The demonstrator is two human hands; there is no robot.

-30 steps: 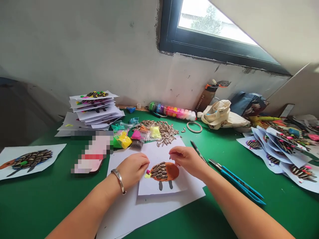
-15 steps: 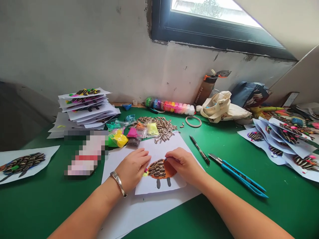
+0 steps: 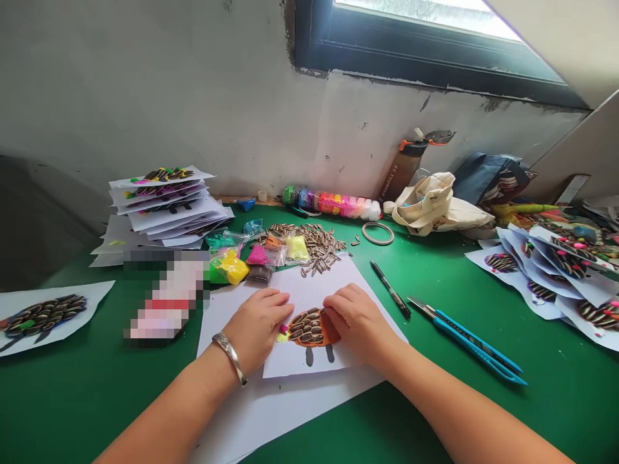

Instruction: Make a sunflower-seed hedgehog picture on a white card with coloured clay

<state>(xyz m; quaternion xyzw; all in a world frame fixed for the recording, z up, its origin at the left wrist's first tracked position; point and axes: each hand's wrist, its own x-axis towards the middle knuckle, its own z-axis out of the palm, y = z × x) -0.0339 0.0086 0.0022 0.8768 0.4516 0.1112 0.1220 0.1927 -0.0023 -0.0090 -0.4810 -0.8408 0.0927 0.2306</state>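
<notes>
Head view: a clay figure [image 3: 313, 328] set with rows of striped sunflower seeds lies on a loose white paper sheet [image 3: 309, 283], between the left grip [image 3: 256, 322] and the right grip [image 3: 355, 325]. The left grip is open and flat, its fingers together on the paper just beside the figure's pink and yellow end. The right grip is curled over the orange clay edge, touching the seed rows, though whether anything is pinched there cannot be told.

Uneven pressure could dislodge seeds, as they appear seated only in soft clay, and a sliding fingertip could smear colour onto the paper. The sheet could also slip, since it rests unfixed on a larger paper sheet [image 3: 271, 412]. Beyond the grips, a loose heap of seeds [image 3: 309, 241] could be scattered by a careless reach. To the right of the right grip, a blue craft knife [image 3: 464, 338] could nick a forearm if its blade is left exposed. The seeds are glossy, ridged teardrops; the clay looks matte against the smooth green bench [image 3: 556, 399]. A silver bangle [image 3: 231, 356] circles the left wrist.
</notes>
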